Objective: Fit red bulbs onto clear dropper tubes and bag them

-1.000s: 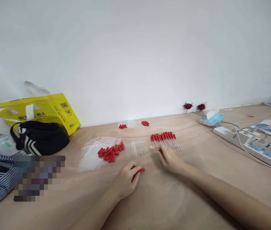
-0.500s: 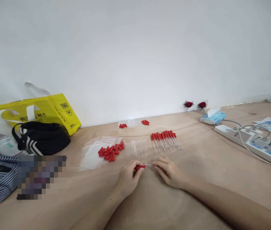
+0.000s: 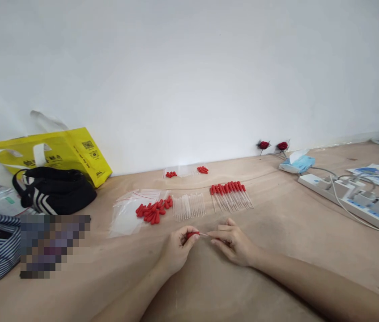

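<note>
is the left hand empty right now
No, the left hand pinches a red rubber bulb between thumb and fingers.

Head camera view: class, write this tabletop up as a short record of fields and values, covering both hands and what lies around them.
left hand: pinches a red rubber bulb
right hand: holds a thin clear tube
bulb and tube: tube end at the bulb; depth inside cannot be told
beyond the hands: loose clear tubes, side by side; red-capped tubes to their right
left of the loose tubes: piled red bulbs, clear zip bags
far right: power strip, tissue pack
</note>
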A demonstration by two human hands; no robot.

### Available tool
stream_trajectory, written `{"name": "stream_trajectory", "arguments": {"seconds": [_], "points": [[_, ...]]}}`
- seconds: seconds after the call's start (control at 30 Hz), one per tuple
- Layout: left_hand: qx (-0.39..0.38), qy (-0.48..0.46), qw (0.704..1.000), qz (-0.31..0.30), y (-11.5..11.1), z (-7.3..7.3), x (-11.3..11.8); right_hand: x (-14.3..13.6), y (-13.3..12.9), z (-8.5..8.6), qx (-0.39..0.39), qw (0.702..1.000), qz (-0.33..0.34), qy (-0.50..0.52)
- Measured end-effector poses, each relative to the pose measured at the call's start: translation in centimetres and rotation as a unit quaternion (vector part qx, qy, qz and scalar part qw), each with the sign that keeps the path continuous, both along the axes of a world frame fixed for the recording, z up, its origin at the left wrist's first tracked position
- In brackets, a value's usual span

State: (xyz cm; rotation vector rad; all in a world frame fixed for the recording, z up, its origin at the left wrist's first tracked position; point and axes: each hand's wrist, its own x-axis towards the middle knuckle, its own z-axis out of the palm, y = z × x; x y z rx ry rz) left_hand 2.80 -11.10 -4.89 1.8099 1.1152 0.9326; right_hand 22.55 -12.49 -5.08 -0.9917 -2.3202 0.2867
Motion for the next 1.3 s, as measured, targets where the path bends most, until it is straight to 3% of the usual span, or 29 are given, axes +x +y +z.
{"name": "stream_trajectory", "arguments": {"seconds": [0.33, 0.67, 0.97, 1.03, 1.1, 1.2, 1.3], "points": [[0.127, 0.146, 0.98, -0.038, -1.1, 0.9, 0.2, 0.3, -0.1, 0.3, 0.073, 0.996, -0.006, -0.049], [0.139, 0.148, 0.979, -0.025, -0.7, 0.7, 0.1, -1.1, 0.6, 0.2, 0.075, 0.996, -0.002, -0.05], [0.136, 0.169, 0.976, -0.035, 0.4, 1.2, -0.6, 0.1, 1.0, 2.1, 0.067, 0.988, 0.016, -0.135], [0.165, 0.177, 0.97, 0.006, 0.9, 1.3, -1.3, 0.2, 1.4, 2.1, 0.032, 0.993, -0.012, -0.111], [0.211, 0.198, 0.953, 0.092, 1.6, 1.5, -2.3, 0.0, 2.5, 2.0, -0.023, 0.994, -0.093, -0.055], [0.229, 0.274, 0.904, 0.235, 2.7, 1.9, -3.8, -0.7, 5.2, 1.7, -0.091, 0.962, -0.258, 0.018], [0.185, 0.362, 0.855, 0.321, 3.4, 2.3, -4.8, -2.1, 7.7, 1.5, -0.103, 0.926, -0.364, 0.006]]}}
